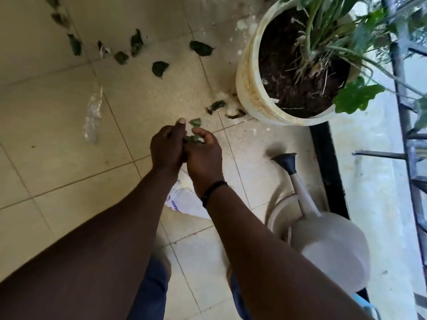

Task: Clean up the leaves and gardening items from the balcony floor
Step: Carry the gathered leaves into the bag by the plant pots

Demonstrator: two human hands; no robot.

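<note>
Both my hands meet above the tiled floor at the centre of the head view. My left hand and my right hand together hold a small bunch of green leaves between their curled fingers. One leaf lies on the floor just beyond my fingertips. Several more dark green leaves are scattered further off, such as one leaf in the middle and another leaf near the pot. Two crumpled leaves lie at the pot's base.
A large white pot with soil and a green plant stands at the upper right. A beige watering can with a black rose sits on the floor to my right. A white bag lies under my wrists. A metal railing runs along the right.
</note>
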